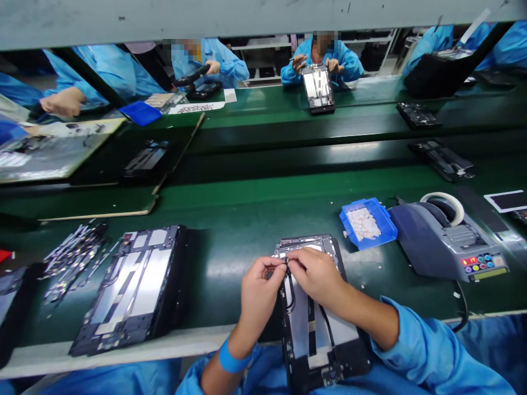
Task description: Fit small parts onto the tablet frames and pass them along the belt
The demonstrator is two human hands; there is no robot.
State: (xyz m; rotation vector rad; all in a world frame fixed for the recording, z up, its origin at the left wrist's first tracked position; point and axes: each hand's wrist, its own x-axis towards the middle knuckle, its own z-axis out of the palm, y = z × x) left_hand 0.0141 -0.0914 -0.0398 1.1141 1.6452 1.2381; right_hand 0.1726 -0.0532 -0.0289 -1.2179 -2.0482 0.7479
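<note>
Tablet frame (317,329), open side up with silver plates and black cables showing, lies at about 6 o'clock, its near end over the edge of the green tabletop (230,241) toward the person's lap.

From the left: a scatter of thin metal strips (74,258) lies at 9 o'clock, and just beside it, toward 8 o'clock, a second frame (132,288) of the same kind rests flat. The left hand (259,288), a blue band on its wrist, is closed in a pinch at the far left corner of the tablet frame, fingertips pressed on a small part there that is too tiny to make out. The right hand (315,274) meets it from the other side, also pinched shut on that same spot, its palm lying over the frame's upper half.

Toward 2 o'clock, near the frame's far corner, a small blue tray (385,219) holds pale little pieces. Just beside it, at 3 o'clock, stands a grey tape dispenser (444,241) with coloured buttons and a white roll on top.

At 12 o'clock, across the dark belt, people in blue coats work on similar frames.
</note>
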